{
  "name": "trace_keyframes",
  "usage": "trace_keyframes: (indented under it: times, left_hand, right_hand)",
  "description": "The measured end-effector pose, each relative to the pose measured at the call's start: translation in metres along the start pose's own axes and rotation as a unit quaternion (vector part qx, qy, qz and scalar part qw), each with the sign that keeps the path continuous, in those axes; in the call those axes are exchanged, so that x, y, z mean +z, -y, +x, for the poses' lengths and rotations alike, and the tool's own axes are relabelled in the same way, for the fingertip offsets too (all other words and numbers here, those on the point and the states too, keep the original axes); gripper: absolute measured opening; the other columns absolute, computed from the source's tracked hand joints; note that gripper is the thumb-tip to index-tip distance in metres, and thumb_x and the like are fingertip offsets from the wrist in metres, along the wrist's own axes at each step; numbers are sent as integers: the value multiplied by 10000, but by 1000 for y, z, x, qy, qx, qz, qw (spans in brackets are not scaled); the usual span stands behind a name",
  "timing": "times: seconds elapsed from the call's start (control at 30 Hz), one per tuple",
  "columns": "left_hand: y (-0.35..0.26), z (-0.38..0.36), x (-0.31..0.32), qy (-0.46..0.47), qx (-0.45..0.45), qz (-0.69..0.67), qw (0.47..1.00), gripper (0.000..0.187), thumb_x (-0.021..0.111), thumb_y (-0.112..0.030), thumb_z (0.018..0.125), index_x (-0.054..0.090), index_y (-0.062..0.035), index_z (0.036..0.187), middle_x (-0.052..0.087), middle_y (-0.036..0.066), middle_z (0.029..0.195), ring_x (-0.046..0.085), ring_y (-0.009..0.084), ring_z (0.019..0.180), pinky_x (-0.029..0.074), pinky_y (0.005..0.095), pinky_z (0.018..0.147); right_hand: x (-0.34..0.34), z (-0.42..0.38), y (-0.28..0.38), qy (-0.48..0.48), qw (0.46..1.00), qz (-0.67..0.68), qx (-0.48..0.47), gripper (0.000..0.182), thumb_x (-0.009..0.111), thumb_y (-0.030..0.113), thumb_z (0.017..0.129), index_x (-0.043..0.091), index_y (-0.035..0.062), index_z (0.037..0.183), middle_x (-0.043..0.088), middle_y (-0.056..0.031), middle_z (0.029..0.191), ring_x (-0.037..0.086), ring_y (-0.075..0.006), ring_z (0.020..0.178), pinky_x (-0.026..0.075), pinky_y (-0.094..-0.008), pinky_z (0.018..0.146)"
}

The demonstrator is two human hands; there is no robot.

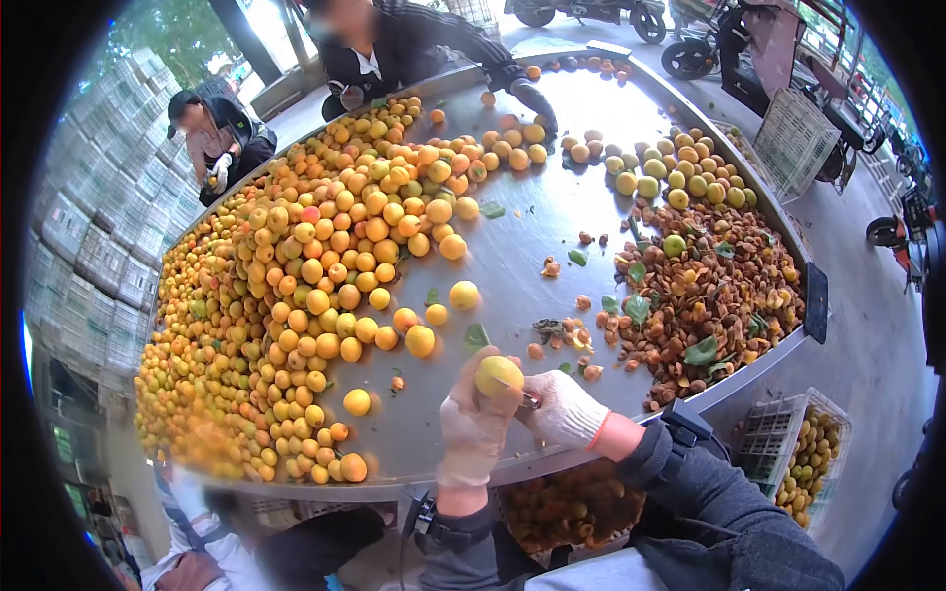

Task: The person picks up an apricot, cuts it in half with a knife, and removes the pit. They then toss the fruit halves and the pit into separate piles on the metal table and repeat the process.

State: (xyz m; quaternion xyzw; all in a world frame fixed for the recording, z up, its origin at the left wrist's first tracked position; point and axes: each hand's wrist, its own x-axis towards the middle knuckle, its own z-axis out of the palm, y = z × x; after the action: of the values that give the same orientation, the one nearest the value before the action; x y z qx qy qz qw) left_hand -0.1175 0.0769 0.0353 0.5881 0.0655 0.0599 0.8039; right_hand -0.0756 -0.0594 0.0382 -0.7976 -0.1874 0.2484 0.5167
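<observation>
A yellow apricot sits in the fingers of my gloved left hand, close over the near edge of the metal table. My right hand, in a white knit glove, is closed around a small metal tool held against the fruit's right side. Its working end is mostly hidden by fruit and fingers. Just beyond my left hand a green leaf shows. To the left, a large heap of apricots covers the table, with a few loose ones nearest my hands.
Brown pulpy fruit pieces lie piled on the right of the metal table, below greener fruits. A white crate of fruit stands at the lower right. Co-workers are across the table and at the left. Scooters stand behind.
</observation>
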Motion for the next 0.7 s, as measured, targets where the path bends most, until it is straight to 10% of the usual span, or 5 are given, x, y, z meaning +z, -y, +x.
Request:
trace_keyframes:
  times: [0.17,0.27,0.33,0.47,0.7]
  left_hand:
    - [-17,0,1,-7,78,373,924,594,793,-235,784,525,-10,1264,660,131,1046,614,199,976,510,289,828]
    - [-10,0,1,-1,149,344,927,575,786,-201,789,525,-31,1273,639,128,1109,613,199,986,511,288,830]
    - [-1,0,5,1,31,-100,995,563,778,-196,797,525,-30,1272,619,126,1156,613,198,987,515,292,828]
    - [1,0,1,14,-11,-101,995,541,768,-217,808,535,-35,1262,621,123,1148,613,196,983,518,299,826]
    - [-13,1,-1,-22,179,423,888,555,797,-272,774,563,2,1195,654,75,1040,630,151,931,525,286,812]
  right_hand:
    - [0,9,-19,62,998,22,10,128,631,142,845,649,29,902,623,-141,688,547,-205,601,479,-338,619]
    - [2,6,-16,55,998,35,-21,121,634,137,838,645,30,893,621,-132,685,535,-197,596,477,-338,617]
    - [4,5,-15,41,997,36,-47,129,617,156,857,653,44,910,609,-169,699,508,-279,577,468,-358,617]
    - [9,5,-18,-32,998,-2,-62,120,614,139,848,654,45,911,608,-153,689,543,-226,586,469,-360,607]
    - [11,14,-28,52,998,32,34,136,610,153,866,653,26,885,603,-129,663,537,-152,598,466,-338,592]
